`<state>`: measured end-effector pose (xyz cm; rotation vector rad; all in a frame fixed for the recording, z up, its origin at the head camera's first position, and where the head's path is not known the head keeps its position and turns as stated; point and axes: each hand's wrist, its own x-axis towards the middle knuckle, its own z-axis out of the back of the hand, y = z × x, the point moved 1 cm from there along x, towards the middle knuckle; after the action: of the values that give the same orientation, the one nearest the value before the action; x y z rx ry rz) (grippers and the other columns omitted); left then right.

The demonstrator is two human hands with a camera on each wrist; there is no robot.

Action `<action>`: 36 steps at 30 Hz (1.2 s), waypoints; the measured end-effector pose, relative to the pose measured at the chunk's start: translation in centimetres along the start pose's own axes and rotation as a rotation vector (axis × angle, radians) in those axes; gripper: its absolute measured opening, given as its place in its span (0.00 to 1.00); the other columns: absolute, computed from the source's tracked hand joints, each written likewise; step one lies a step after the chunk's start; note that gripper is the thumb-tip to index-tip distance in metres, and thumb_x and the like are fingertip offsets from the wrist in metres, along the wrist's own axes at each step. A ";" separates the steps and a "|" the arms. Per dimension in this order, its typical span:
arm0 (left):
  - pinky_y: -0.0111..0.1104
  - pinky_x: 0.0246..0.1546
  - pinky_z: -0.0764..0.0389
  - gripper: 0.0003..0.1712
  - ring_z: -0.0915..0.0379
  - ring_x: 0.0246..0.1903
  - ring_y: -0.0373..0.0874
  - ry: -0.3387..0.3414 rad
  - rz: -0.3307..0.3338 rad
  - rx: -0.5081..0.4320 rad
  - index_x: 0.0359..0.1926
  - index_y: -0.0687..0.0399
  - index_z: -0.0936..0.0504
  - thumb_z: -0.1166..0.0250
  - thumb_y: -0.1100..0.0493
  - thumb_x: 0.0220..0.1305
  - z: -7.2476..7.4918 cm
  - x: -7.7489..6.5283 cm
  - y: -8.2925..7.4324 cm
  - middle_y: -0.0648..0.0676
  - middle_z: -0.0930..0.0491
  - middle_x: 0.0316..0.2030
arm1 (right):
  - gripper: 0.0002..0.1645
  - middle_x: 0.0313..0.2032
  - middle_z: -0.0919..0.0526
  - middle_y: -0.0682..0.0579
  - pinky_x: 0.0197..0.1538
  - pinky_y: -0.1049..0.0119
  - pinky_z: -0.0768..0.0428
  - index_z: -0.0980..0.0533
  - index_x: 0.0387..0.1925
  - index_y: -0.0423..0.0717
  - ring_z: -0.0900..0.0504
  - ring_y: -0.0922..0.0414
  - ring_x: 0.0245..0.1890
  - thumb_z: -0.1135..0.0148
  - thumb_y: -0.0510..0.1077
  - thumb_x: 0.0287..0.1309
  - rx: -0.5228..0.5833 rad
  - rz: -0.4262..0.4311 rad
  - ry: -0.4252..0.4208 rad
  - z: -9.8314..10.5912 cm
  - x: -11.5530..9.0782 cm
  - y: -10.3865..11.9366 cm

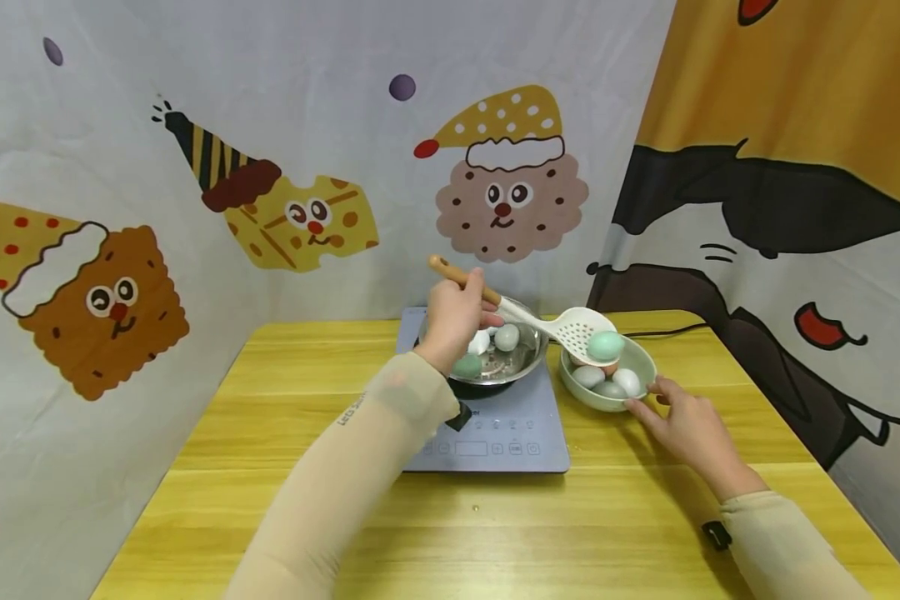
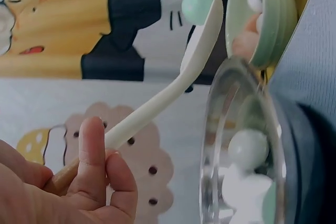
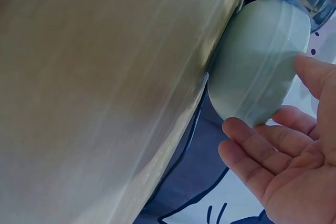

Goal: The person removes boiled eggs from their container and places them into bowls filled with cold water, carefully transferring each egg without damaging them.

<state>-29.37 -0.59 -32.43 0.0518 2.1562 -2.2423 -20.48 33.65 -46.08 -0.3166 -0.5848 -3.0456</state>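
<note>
Head view: the left hand (image 1: 453,321) is gripping the wooden handle of a white slotted spoon (image 1: 570,330), fingers curling round it, and that spoon is reaching right, carrying a pale green egg (image 1: 605,345) in its scoop! Egg and scoop are hanging above the far side of the light green bowl (image 1: 596,402), where pale eggs (image 1: 588,377) and a brownish one are already lying. Over on the bowl's near right side, the right hand (image 1: 693,429) is resting thumb and fingertips against the outside, fingers loosely spread, touching rather than clasping. To the left, a metal pan (image 1: 528,367) is sitting on the grey cooktop (image 1: 487,457), with more pale eggs (image 1: 506,337) and a green one lying inside. Everything is standing towards the far side of the wooden table (image 1: 307,375).
</note>
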 end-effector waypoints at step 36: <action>0.24 0.46 0.20 0.23 0.19 0.37 0.36 0.096 -1.124 0.632 0.50 0.53 0.18 0.51 0.43 0.76 -2.0 -5.5 1.2 0.47 0.14 0.42 | 0.42 0.52 0.21 0.25 0.46 0.33 0.21 0.26 0.56 0.36 0.20 0.27 0.48 0.42 0.70 0.62 -0.011 -0.012 0.012 0.2 -0.1 0.5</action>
<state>-23.85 1.35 -33.49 -1.3544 1.5168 -3.4057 -20.28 33.29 -45.76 -0.2964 -0.5711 -3.0614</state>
